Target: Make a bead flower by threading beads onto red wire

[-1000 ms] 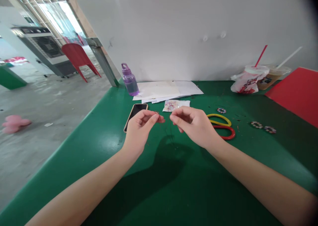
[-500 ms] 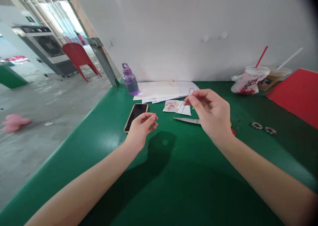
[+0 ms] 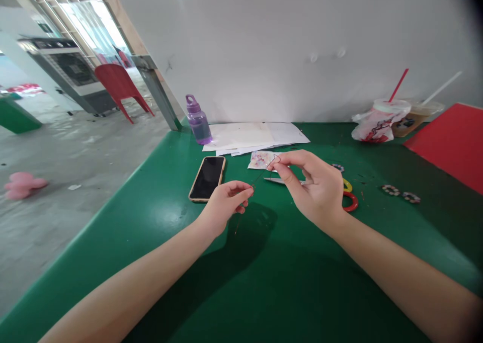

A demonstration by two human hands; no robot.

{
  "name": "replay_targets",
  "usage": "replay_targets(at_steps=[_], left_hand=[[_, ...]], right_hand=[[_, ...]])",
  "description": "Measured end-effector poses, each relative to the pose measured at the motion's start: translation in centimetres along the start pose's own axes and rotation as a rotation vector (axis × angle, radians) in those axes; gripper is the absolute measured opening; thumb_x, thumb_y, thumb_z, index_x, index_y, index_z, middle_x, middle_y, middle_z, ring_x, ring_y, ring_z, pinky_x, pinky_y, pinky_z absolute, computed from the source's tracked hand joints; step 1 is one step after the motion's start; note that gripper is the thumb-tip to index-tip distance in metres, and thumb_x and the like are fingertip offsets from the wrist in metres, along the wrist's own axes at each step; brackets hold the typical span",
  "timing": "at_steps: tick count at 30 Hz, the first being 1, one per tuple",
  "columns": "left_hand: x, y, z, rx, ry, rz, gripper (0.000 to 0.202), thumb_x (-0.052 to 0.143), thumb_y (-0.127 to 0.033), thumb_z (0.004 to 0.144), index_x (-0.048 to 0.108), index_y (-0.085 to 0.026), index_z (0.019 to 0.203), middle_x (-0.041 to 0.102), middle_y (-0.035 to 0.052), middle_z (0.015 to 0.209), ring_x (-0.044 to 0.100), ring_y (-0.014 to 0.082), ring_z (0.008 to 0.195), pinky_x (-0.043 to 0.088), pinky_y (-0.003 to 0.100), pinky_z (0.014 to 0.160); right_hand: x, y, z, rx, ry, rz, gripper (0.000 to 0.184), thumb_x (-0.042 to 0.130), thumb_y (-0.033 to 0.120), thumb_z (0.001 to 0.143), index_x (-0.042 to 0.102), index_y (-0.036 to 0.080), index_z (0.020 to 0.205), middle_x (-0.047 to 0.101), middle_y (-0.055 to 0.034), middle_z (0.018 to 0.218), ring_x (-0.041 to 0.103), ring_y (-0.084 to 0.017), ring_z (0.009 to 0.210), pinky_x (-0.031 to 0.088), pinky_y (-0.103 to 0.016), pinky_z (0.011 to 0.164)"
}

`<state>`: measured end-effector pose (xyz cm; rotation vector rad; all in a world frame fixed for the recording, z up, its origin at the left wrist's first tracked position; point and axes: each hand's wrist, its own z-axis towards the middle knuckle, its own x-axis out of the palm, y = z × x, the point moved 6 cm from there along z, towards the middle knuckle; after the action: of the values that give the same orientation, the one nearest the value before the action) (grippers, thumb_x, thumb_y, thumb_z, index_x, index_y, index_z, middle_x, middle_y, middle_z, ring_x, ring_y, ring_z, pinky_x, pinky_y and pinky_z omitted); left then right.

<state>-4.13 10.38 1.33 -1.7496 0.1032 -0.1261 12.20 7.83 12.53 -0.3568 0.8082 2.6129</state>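
A thin dark strand (image 3: 259, 177), thread or fine wire, runs between my two hands above the green table. My left hand (image 3: 229, 202) is closed in a pinch on its lower part, and a loose end hangs below the fingers. Higher and to the right, my right hand (image 3: 311, 182) pinches the other part, where a small loop stands above the fingertips. Scissors (image 3: 350, 201) with red and yellow handles lie under my right hand, partly hidden by it. Behind the hands is a small packet (image 3: 260, 159) with a speckled pattern, its right part covered.
A phone (image 3: 207, 177) lies left of my hands. White papers (image 3: 245, 136) and a purple bottle (image 3: 199, 121) are by the wall panel. At right are beaded rings (image 3: 390, 190), a bagged cup (image 3: 377, 121) with a red straw, another cup (image 3: 411, 120), and a red board (image 3: 453, 142).
My right hand has come down and left with the loop. My left hand has shifted right, so the hands are closer together. More of the scissors' handles and the phone now shows.
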Motion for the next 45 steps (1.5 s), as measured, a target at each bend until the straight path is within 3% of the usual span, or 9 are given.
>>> replay_targets(at_steps=[5, 14, 18, 26, 33, 38, 41, 45], left_hand=[[0.0, -0.1, 0.1, 0.000, -0.007, 0.017, 0.021, 0.067, -0.030, 0.074, 0.061, -0.013, 0.085, 0.054, -0.0009, 0.061, 0.049, 0.0081, 0.053, 0.041, 0.021, 0.050], [-0.3, 0.1, 0.4, 0.033, -0.021, 0.030, 0.021, 0.066, -0.029, 0.075, 0.061, -0.013, 0.087, 0.054, -0.0024, 0.058, 0.050, 0.0076, 0.052, 0.040, 0.022, 0.054], [-0.3, -0.4, 0.3, 0.067, -0.024, 0.054, 0.021, 0.067, -0.030, 0.075, 0.061, -0.013, 0.087, 0.056, -0.0015, 0.059, 0.050, 0.0084, 0.055, 0.041, 0.023, 0.056], [0.1, -2.2, -0.7, 0.138, -0.014, 0.050, 0.019, 0.065, -0.031, 0.078, 0.061, -0.015, 0.088, 0.057, -0.0023, 0.063, 0.052, 0.0084, 0.060, 0.041, 0.022, 0.060], [0.5, -2.8, -1.1, 0.122, 0.036, -0.090, 0.015, 0.062, -0.029, 0.080, 0.058, -0.015, 0.085, 0.060, -0.0009, 0.077, 0.055, 0.0077, 0.063, 0.044, 0.024, 0.066], [0.6, -2.7, -1.2, 0.095, 0.068, -0.153, 0.013, 0.058, -0.027, 0.083, 0.054, -0.015, 0.086, 0.060, 0.0001, 0.074, 0.057, 0.0093, 0.069, 0.046, 0.025, 0.071], [0.8, -2.6, -1.3, 0.080, 0.093, -0.151, 0.010, 0.053, -0.026, 0.085, 0.051, -0.017, 0.089, 0.055, -0.0022, 0.074, 0.054, 0.0067, 0.060, 0.044, 0.022, 0.061], [0.7, -2.1, -1.2, 0.051, 0.069, -0.042, 0.009, 0.044, -0.025, 0.089, 0.048, -0.019, 0.094, 0.046, -0.0046, 0.072, 0.037, 0.0013, 0.045, 0.024, 0.017, 0.042]], right_hand=[[0.1, 0.4, 0.0, -0.086, 0.025, -0.132, 0.010, 0.054, 0.016, 0.086, 0.058, 0.025, 0.087, 0.068, 0.0001, 0.084, 0.063, -0.014, 0.079, 0.050, -0.027, 0.071], [0.2, 0.2, 0.0, -0.140, 0.022, -0.113, 0.009, 0.056, 0.014, 0.084, 0.058, 0.022, 0.087, 0.067, 0.0001, 0.083, 0.062, -0.011, 0.078, 0.049, -0.024, 0.071], [1.2, -0.2, -0.3, -0.149, 0.121, -0.119, 0.007, 0.053, 0.014, 0.085, 0.057, 0.019, 0.086, 0.066, -0.0008, 0.084, 0.061, -0.011, 0.078, 0.048, -0.024, 0.071], [4.1, -2.2, -1.6, 0.097, 0.525, -0.167, 0.006, 0.049, 0.018, 0.085, 0.054, 0.017, 0.081, 0.062, 0.0005, 0.079, 0.057, -0.010, 0.070, 0.040, -0.023, 0.062], [5.0, -2.7, -2.5, 0.316, 0.640, -0.082, 0.006, 0.043, 0.024, 0.088, 0.045, 0.019, 0.086, 0.062, -0.0006, 0.078, 0.057, -0.012, 0.067, 0.040, -0.024, 0.059], [5.5, -2.9, -2.9, 0.412, 0.710, -0.030, 0.008, 0.032, 0.025, 0.093, 0.036, 0.020, 0.089, 0.060, 0.0013, 0.069, 0.056, -0.011, 0.058, 0.037, -0.021, 0.051], [5.6, -3.0, -3.0, 0.355, 0.723, -0.186, 0.012, 0.026, 0.026, 0.095, 0.036, 0.020, 0.093, 0.059, 0.0010, 0.068, 0.053, -0.011, 0.054, 0.035, -0.021, 0.049], [5.9, -3.4, -3.4, 0.270, 0.715, -0.308, 0.017, 0.032, 0.029, 0.095, 0.040, 0.018, 0.104, 0.062, -0.0027, 0.078, 0.056, -0.014, 0.061, 0.034, -0.024, 0.053]])
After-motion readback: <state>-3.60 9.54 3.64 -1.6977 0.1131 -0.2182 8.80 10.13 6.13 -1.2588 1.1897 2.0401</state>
